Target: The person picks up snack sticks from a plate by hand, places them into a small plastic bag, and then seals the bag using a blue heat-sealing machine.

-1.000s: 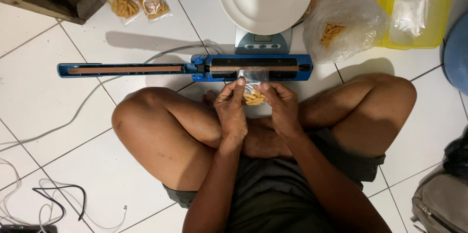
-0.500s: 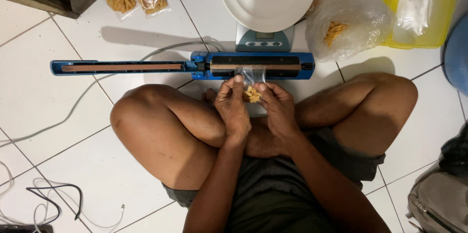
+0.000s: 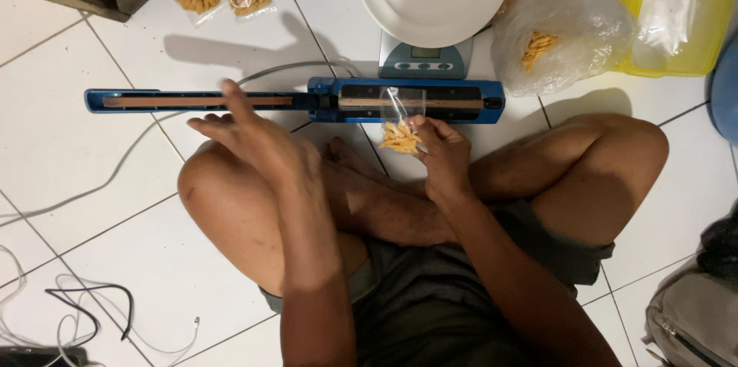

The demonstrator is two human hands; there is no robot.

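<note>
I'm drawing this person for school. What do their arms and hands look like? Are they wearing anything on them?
Both arms are bare, with no sleeves reaching them. The left hand and right hand wear no gloves, and no rings, watch or bracelets show. Each hand has slim fingers with short nails.

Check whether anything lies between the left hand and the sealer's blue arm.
Nothing visible does. The left hand hovers open just below the sealer's blue arm, only bare tile between them. The right hand holds the small snack bag on the sealer's base.
</note>
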